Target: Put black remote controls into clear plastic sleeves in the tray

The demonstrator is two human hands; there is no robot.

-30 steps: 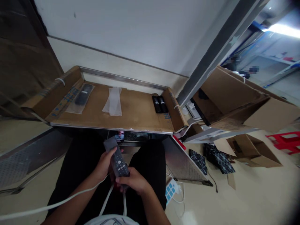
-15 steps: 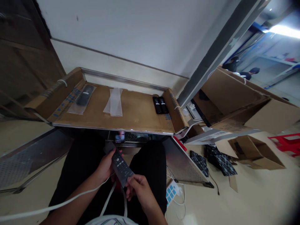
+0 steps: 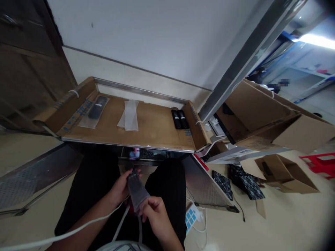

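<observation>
Between my knees, a dark remote control (image 3: 132, 172) lies partly inside a translucent plastic sleeve (image 3: 138, 193). My left hand (image 3: 120, 185) is closed round the remote at its upper end. The sleeve's lower end is pinched between the thumb and fingers of my right hand (image 3: 156, 213). In front of me, a cardboard-lined tray (image 3: 157, 136) carries a bagged remote (image 3: 96, 108) on the left, flat plastic sleeves (image 3: 131, 116) near the middle and two black remotes (image 3: 180, 119) side by side on the right.
A white cable (image 3: 78, 228) crosses over my left forearm. Open metal doors (image 3: 209, 186) flank my legs. Cardboard boxes (image 3: 285, 172), dark patterned bags (image 3: 244, 181) and a red stool (image 3: 319, 165) are to the right. A power strip (image 3: 191, 218) lies by my right leg.
The remote's buttons faced up clearly before; now the sleeve covers most of its lower part and looks cloudy. My right hand has moved slightly down along the sleeve. The view has shifted slightly.
</observation>
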